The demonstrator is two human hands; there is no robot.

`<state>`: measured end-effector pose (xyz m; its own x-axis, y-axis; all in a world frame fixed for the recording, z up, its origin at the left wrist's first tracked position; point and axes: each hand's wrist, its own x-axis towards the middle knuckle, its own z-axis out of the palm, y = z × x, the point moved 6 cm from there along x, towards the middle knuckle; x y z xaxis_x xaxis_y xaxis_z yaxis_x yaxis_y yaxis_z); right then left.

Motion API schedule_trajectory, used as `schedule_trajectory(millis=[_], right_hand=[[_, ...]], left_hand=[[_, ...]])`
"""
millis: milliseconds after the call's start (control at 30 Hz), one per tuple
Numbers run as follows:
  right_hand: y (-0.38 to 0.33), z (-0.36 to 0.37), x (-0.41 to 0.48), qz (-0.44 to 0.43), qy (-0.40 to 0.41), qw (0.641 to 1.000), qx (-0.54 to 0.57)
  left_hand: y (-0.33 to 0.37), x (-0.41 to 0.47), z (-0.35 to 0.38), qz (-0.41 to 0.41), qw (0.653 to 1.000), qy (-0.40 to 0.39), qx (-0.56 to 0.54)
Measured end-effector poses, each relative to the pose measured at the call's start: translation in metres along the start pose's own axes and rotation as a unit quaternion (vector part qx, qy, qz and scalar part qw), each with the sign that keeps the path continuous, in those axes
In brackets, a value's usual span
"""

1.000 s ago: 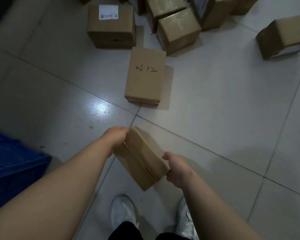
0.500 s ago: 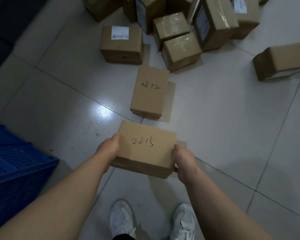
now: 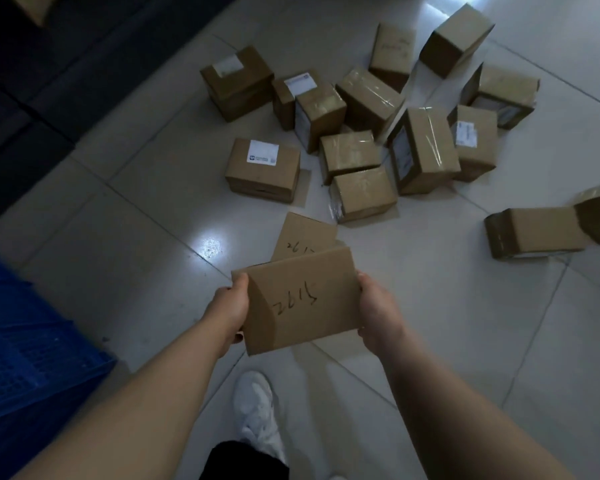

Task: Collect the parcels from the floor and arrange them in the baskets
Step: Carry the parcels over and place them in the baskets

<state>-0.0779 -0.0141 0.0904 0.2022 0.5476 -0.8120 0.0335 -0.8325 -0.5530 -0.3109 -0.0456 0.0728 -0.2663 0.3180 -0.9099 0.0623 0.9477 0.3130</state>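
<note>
Gripping the hand-numbered parcel (image 3: 300,301) at both ends, left hand (image 3: 230,308) and right hand (image 3: 378,308) carry it above the floor (image 3: 430,271), loose cartons (image 3: 378,133) behind, a blue basket (image 3: 21,341) off to the left.

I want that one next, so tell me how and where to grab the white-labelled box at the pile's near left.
Probably by its short ends, one hand each, coming down from above. The labelled box lies flat, label up, with bare floor on its left and a gap to the taped box on its right. The left hand and right hand hold the held box.
</note>
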Motion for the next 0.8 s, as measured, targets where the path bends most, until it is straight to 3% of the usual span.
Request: schedule_trajectory(millis=[133,433,600,700,800], right_hand=[[-0.034,0.008,0.033,-0.044,0.009,0.997,-0.06],[-0.073,0.031,0.11,-0.119,0.036,0.992,-0.021],[-0.038,0.024,0.13,-0.069,0.035,0.996,0.045],[-0.007,0.025,0.131,-0.014,0.001,0.998,0.061],[0.024,0.037,0.14,0.027,-0.058,0.995,0.081]], left_hand=[[0.026,0.023,0.011,0.016,0.999,-0.03,0.001],[0.055,0.07,0.027,-0.041,0.995,-0.085,-0.027],[0.058,0.091,0.022,-0.039,0.994,-0.087,0.056],[0.069,0.111,0.02,0.031,0.994,-0.098,0.039],[0.073,0.134,0.031,0.04,0.99,-0.137,0.02]])
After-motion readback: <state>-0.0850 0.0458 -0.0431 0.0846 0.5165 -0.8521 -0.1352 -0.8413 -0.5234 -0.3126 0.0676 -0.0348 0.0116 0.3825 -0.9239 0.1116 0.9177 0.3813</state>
